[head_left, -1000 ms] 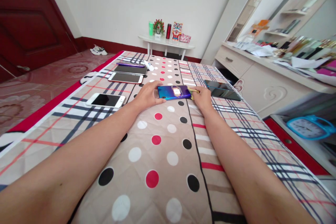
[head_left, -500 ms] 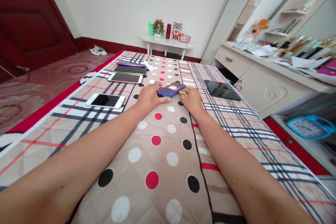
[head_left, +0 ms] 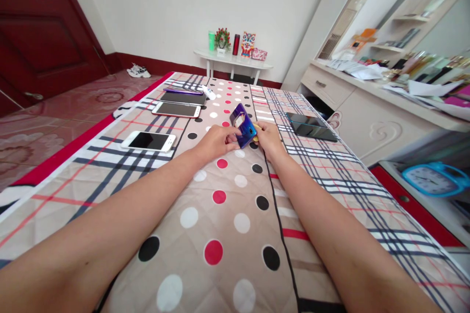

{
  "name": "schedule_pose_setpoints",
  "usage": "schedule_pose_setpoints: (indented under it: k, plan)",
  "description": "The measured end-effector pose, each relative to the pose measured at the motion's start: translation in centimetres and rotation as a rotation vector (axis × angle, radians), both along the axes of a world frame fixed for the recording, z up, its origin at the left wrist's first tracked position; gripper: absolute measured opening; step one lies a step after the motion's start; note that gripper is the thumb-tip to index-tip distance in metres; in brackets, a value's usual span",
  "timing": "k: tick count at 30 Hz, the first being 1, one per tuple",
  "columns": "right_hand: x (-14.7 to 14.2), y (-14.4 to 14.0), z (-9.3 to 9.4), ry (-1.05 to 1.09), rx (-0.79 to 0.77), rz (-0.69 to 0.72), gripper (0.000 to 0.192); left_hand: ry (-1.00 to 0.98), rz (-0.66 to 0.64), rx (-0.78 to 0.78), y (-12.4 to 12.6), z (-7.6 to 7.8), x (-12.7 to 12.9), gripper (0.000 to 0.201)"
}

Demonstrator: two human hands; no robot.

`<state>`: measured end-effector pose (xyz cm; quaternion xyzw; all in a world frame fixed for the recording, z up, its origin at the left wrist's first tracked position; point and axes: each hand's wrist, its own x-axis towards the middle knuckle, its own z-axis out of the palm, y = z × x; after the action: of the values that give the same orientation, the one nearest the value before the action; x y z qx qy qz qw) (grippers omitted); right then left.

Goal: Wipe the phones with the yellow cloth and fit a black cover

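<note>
While tilted, blue phone [head_left: 243, 125] between hands

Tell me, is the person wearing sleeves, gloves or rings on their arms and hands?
No. Both forearms are bare all the way to the bottom of the picture, with no sleeves in view. The left hand and right hand wear no gloves; no watch, bracelet or ring shows.

Single head-worn view, looking forward and down along both forearms over the bed [head_left: 235, 215]. Near range at the arms; far wall, door [head_left: 40, 34] at left and dresser [head_left: 367, 117] at right fill the background.
</note>
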<state>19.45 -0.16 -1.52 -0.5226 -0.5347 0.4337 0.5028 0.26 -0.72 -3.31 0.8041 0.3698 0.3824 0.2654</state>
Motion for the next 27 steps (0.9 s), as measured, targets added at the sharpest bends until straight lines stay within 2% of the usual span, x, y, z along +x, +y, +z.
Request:
schedule_pose_setpoints:
  k: [5, 8, 11, 13, 16, 19, 22, 27]
  plan:
    - [-0.5, -0.7, 1.2, 0.110, -0.061, -0.066, 0.032, 0.007, 0.004, -0.003, 0.2, -0.2, 0.1, 0.033]
    - [-0.4, -1.2, 2.1, 0.020, -0.037, -0.049, 0.038, 0.067, 0.015, 0.014, 0.0, 0.1, 0.1, 0.038]
    - [-0.1, -1.3, 2.5, -0.192, 0.025, -0.051, 0.032, 0.150, 0.109, 0.174, -0.2, 0.8, -0.1, 0.070]
    - [0.2, -1.2, 2.8, -0.221, 0.018, -0.040, 0.028, 0.204, 0.172, 0.338, -0.3, 1.3, -0.4, 0.089]
    - [0.6, -1.4, 3.4, -0.146, -0.032, 0.061, 0.029, 0.314, 0.169, 0.471, -0.4, 1.9, -0.8, 0.090]
    - [0.8, -1.6, 3.7, -0.071, -0.064, 0.099, 0.031, 0.391, 0.100, 0.474, -0.5, 2.0, -1.0, 0.083]
    - [0.6, -1.6, 3.7, 0.011, -0.084, 0.070, 0.033, 0.385, 0.081, 0.442, -0.4, 1.9, -0.9, 0.079]
    - [0.5, -1.4, 3.9, 0.186, -0.053, -0.062, 0.044, 0.268, 0.063, 0.386, 0.0, 1.6, -1.1, 0.096]
